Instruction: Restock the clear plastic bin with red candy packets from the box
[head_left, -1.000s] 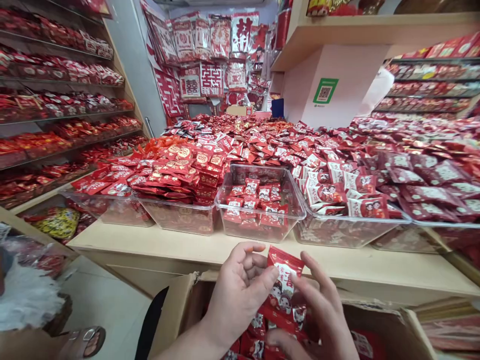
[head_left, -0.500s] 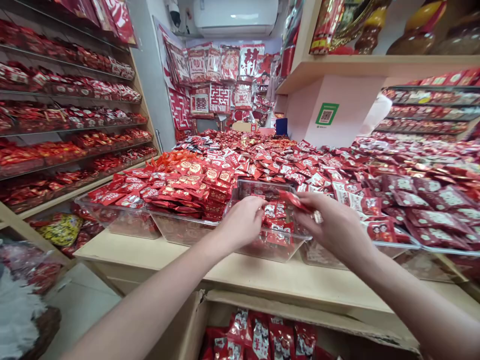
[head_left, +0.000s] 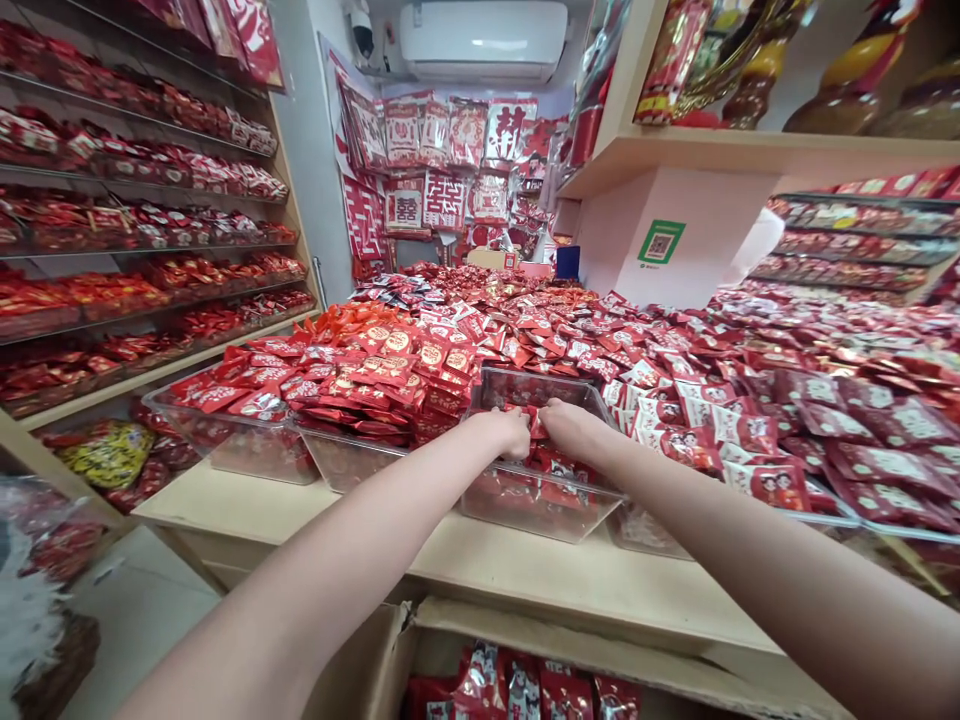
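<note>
Both my hands are inside a clear plastic bin (head_left: pixel 540 518) on the counter, low over small red printed packets (head_left: pixel 566 468). My left hand (head_left: pixel 507 432) is closed at the left side, its fingers curled on a red packet (head_left: pixel 534 424). From the right, my right hand (head_left: pixel 571 430) meets it with bent fingers, gripping the same red packet. Only a little of that packet shows between the fingertips. The bin is filled lower than its neighbours, and its back wall stands bare above the packets.
Heaped red packets (head_left: pixel 375 365) fill the bins on the left; maroon packets (head_left: pixel 885 420) lie at the right. Below the counter's front edge (head_left: pixel 480 560), an open cardboard box (head_left: pixel 600 625) holds more red bags. A wooden shelf (head_left: pixel 750 150) juts out at upper right.
My right hand has moved left and down into the bin with its red packet, close beside my left hand. My left hand has shifted slightly lower. The view has shifted slightly.
</note>
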